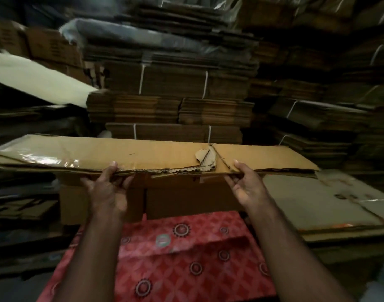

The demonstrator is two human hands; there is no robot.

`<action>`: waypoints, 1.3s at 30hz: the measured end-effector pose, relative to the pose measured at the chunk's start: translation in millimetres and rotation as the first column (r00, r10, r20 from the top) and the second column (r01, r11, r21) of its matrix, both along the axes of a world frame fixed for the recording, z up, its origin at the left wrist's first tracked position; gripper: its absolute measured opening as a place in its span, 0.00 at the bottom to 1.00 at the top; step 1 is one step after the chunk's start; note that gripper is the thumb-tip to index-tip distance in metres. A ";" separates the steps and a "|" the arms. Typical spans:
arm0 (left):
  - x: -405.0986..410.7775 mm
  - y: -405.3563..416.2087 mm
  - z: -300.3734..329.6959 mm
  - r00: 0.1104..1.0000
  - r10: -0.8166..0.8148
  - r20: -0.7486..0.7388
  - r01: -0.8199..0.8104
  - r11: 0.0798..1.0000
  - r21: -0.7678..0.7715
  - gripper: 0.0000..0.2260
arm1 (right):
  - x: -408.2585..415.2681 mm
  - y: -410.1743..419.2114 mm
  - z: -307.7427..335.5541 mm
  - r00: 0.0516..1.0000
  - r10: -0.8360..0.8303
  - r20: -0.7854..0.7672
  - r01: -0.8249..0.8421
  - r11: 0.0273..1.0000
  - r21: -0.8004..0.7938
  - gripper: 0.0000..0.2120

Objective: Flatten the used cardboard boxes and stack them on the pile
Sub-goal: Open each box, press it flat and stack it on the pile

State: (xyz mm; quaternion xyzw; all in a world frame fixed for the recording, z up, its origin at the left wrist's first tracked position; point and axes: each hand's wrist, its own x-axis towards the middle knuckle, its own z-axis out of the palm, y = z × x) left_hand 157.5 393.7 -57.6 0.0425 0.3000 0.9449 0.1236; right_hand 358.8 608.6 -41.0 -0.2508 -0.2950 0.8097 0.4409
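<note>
A long flattened brown cardboard box (147, 152) lies level across the middle of the view, with clear tape on its left end and a torn patch near the middle. My left hand (108, 188) grips its near edge, thumb on top and fingers underneath. My right hand (246, 185) grips the same edge further right, thumb on top too. Under the held box is a low pile of brown cardboard (186, 199).
Tall bundles of flattened cardboard (175, 83) tied with white string fill the back and right. A pale sheet (34, 77) leans at the left. A red patterned box (186, 258) lies below my arms. A white printed flat carton (317, 201) lies at the right.
</note>
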 end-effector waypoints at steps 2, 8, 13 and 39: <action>7.2 22.0 8.7 1.000 -0.030 -0.005 0.030 0.999 0.030 0.39 | 18.2 16.0 12.9 0.999 -0.008 -0.040 0.009 1.000 0.023 0.04; 58.9 127.4 26.5 0.986 -0.145 -0.077 0.149 0.987 0.054 0.20 | 87.0 109.0 37.1 0.987 -0.089 -0.134 0.097 0.994 0.058 0.15; 138.0 261.8 28.1 0.963 -0.242 -0.117 0.255 0.961 0.107 0.17 | 173.1 231.5 47.2 0.977 -0.164 -0.136 0.181 0.976 0.125 0.19; 409.8 559.9 -202.4 0.847 -0.313 0.430 0.463 0.833 -0.304 0.16 | 402.8 534.9 -202.1 0.812 -0.335 0.478 0.427 0.899 -0.095 0.38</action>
